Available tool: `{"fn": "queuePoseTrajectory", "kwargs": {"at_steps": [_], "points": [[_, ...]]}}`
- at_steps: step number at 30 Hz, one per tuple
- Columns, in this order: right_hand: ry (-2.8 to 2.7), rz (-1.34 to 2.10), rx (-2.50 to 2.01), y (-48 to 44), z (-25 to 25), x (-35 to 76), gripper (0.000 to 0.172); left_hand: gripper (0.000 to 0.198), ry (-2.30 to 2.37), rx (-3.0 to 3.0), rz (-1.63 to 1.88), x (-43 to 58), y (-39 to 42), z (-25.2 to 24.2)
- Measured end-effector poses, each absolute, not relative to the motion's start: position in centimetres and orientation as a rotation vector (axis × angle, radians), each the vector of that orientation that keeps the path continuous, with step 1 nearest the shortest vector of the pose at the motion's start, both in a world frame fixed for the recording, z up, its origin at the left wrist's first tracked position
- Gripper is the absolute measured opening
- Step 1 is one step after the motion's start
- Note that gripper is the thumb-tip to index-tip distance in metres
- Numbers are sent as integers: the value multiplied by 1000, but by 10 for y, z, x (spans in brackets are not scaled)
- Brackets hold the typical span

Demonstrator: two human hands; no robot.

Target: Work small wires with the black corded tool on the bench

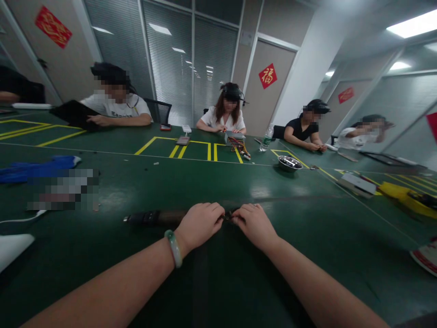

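Note:
A long dark cylinder (167, 217) with a brownish middle and a shiny metal tip at its left end lies along the green table in front of me. My left hand (204, 221) rests over its right part, fingers curled down and thumb and fingertips pinched together near its end. Just to the right, my right hand (253, 223) is closed in a pinch on a small dark piece at that same end. Fingertips of both hands almost meet there. What exactly they pinch is mostly hidden, and I cannot tell whether the small piece is joined to the cylinder.
Blue gloves or cloth (37, 168) lie at the left. A metal bowl (289, 163) and a water bottle (266, 138) stand across the green table (136, 282). A grey box with coloured wires (239, 142) sits before a co-worker. A yellow case (408, 198) is at the right.

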State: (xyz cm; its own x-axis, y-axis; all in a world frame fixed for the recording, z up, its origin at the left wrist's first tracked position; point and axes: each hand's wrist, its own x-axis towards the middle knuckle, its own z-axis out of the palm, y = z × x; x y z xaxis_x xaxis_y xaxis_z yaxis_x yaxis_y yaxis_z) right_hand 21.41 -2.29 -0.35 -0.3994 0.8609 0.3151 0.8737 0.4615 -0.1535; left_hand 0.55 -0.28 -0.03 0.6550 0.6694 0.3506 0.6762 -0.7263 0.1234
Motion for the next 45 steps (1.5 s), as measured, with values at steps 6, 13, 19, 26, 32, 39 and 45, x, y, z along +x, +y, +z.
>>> {"fn": "queuePoseTrajectory", "kwargs": {"at_steps": [6, 13, 19, 26, 32, 39, 45], "points": [[-2351, -5, -1406, -23, -6, 210, 3, 5, -1141, -2862, -630, 5, -1, -2], [-2308, 85, -1422, -21, -10, 209, 6, 4, -1149, -2865, -600, 5, -3, 2], [-2239, 108, -1480, -20, -11, 204, 8, 4, -1139, -2868, -573, 5, -3, 3], [-2177, 171, -1537, -17, -16, 202, 8, 6, -1143, -2890, -588, 6, -1, 2], [-2277, 56, -1500, -16, -13, 202, 5, 4, -1153, -2893, -621, 5, 0, 0], [-2452, -213, -1361, -19, -10, 206, 13, 6, -1138, -2897, -612, 5, -1, 1], [-2484, -324, -1291, -16, -9, 208, 21, 7, -1159, -2897, -616, 5, -2, 4]]}}
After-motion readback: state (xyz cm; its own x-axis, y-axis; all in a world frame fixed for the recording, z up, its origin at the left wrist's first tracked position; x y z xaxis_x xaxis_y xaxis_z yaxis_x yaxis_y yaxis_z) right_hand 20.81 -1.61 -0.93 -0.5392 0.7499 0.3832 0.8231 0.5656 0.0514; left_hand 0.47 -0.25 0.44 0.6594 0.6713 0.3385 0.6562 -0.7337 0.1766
